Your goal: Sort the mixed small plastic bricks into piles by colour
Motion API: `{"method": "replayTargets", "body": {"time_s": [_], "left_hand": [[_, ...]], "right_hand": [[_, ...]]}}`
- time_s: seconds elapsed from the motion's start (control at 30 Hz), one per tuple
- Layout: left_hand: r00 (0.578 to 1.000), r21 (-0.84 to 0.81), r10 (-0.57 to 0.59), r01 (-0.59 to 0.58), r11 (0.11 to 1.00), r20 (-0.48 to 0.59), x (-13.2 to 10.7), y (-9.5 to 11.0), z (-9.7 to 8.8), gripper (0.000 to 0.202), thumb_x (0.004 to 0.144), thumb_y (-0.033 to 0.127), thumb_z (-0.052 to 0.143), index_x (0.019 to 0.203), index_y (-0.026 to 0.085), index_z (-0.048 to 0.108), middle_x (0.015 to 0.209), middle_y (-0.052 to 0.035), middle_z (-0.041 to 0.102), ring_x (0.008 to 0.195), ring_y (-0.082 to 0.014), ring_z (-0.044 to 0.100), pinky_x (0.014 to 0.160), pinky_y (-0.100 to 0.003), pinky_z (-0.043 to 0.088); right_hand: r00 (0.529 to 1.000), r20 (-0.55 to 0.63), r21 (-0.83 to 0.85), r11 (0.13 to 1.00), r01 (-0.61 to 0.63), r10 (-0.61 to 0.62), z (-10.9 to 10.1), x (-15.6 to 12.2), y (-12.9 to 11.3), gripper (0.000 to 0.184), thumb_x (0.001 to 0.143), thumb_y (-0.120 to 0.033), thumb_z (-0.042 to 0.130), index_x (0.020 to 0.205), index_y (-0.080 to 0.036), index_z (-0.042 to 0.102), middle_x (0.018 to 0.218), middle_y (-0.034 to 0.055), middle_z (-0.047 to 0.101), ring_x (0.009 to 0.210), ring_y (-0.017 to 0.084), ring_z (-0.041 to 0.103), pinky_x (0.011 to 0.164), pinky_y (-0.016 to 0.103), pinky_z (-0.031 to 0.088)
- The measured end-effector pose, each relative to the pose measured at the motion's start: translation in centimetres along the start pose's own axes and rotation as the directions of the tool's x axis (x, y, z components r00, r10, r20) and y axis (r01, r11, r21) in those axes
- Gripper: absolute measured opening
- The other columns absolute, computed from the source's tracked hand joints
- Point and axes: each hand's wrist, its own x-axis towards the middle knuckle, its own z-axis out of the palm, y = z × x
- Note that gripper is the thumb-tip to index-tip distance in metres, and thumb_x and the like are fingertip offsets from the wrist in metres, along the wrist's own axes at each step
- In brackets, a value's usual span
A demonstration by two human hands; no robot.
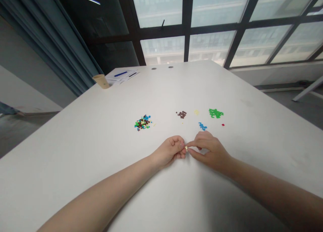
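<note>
Far left on my feed, a blue-grey curtain [50, 40] hangs beyond the edge of the white table [106, 178]. Up near the table's far end stands a paper cup [101, 81], just beside some papers [123, 78] with a blue pen [120, 74] lying on them.

Moving right, a mixed pile [142, 122] of tiny plastic bricks sits on the tabletop, all colours jumbled together, well beyond my hands. Then the left hand [169, 152]: its fingers [176, 148] are curled together, with their tips right at a pale piece [186, 148] (too small for me to make out its shape). I can't tell from here whether those fingers grip it or only touch it. The right hand [209, 150] comes in from the other side, thumb and forefinger closed on that same piece, the other fingers folded behind them — so the piece sits between the two hands, just above the table.

Past the hands, the bricks lie in sorted heaps: brown [181, 114], a faint pale yellow patch [196, 112], blue [202, 126] nearest the right hand, a larger green heap [216, 113], and a lone red brick [223, 124]. Beyond them all, a dark-framed window [252, 27] runs along the far side.
</note>
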Motion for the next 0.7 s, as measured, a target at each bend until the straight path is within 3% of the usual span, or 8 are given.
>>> {"method": "replayTargets", "body": {"time_s": [0.1,0.17,0.27,0.37,0.57,0.7], "left_hand": [[1.000,-0.001,-0.008,0.008,1.000,-0.030,0.1,0.0,0.0,0.037,0.061,0.042,0.070,0.070,0.013,0.049,0.055,0.0016,0.058,0.045,-0.0052,0.052,0.046,-0.014,0.039],[0.998,-0.004,-0.025,0.025,1.000,-0.049,0.0,0.1,0.0,0.038,0.061,0.044,0.070,0.071,0.013,0.049,0.057,0.0013,0.058,0.047,-0.0054,0.052,0.048,-0.015,0.039],[0.998,0.007,-0.041,0.042,0.999,-0.049,-0.1,0.2,0.0,0.037,0.062,0.042,0.070,0.070,0.013,0.049,0.056,0.0015,0.057,0.048,-0.0053,0.051,0.050,-0.016,0.040],[0.998,0.017,-0.063,0.064,0.998,-0.023,-0.3,0.3,-0.1,0.035,0.063,0.041,0.069,0.071,0.013,0.050,0.056,0.0013,0.056,0.049,-0.0054,0.051,0.052,-0.017,0.040],[0.998,0.031,-0.066,0.067,0.997,-0.012,-0.4,0.4,-0.3,0.036,0.063,0.042,0.069,0.072,0.013,0.049,0.058,0.0008,0.058,0.051,-0.0062,0.053,0.054,-0.018,0.039],[0.999,0.052,-0.049,0.050,0.997,-0.017,-0.3,0.2,-0.1,0.039,0.062,0.045,0.069,0.072,0.013,0.049,0.060,0.0005,0.058,0.052,-0.0066,0.052,0.056,-0.019,0.039]], "right_hand": [[0.997,-0.035,-0.119,0.990,-0.077,0.073,-1.1,1.3,2.0,0.016,0.077,-0.027,0.053,0.075,-0.019,0.067,0.053,-0.0010,0.052,0.057,0.012,0.048,0.063,0.027,0.033],[0.981,-0.040,-0.236,0.953,-0.192,0.187,-2.1,2.3,4.3,0.019,0.077,-0.028,0.052,0.074,-0.019,0.068,0.055,-0.0001,0.054,0.058,0.012,0.049,0.061,0.026,0.033],[0.888,0.018,-0.460,0.792,-0.400,0.459,-3.1,3.6,7.9,0.021,0.076,-0.029,0.049,0.076,-0.021,0.069,0.067,0.0006,0.062,0.061,0.013,0.052,0.060,0.025,0.032],[0.848,0.023,-0.548,0.716,-0.432,0.530,-2.8,4.4,10.3,0.024,0.075,-0.027,0.047,0.077,-0.021,0.069,0.077,0.0026,0.067,0.068,0.015,0.056,0.064,0.027,0.031],[0.818,0.029,-0.647,0.634,-0.423,0.575,-1.0,5.1,11.2,0.027,0.078,-0.024,0.043,0.071,-0.019,0.069,0.075,0.0078,0.068,0.071,0.019,0.056,0.066,0.032,0.027],[0.805,0.030,-0.673,0.607,-0.423,0.593,-1.2,5.3,10.5,0.028,0.079,-0.024,0.043,0.068,-0.017,0.067,0.073,0.0095,0.067,0.069,0.019,0.056,0.063,0.031,0.026]]}}
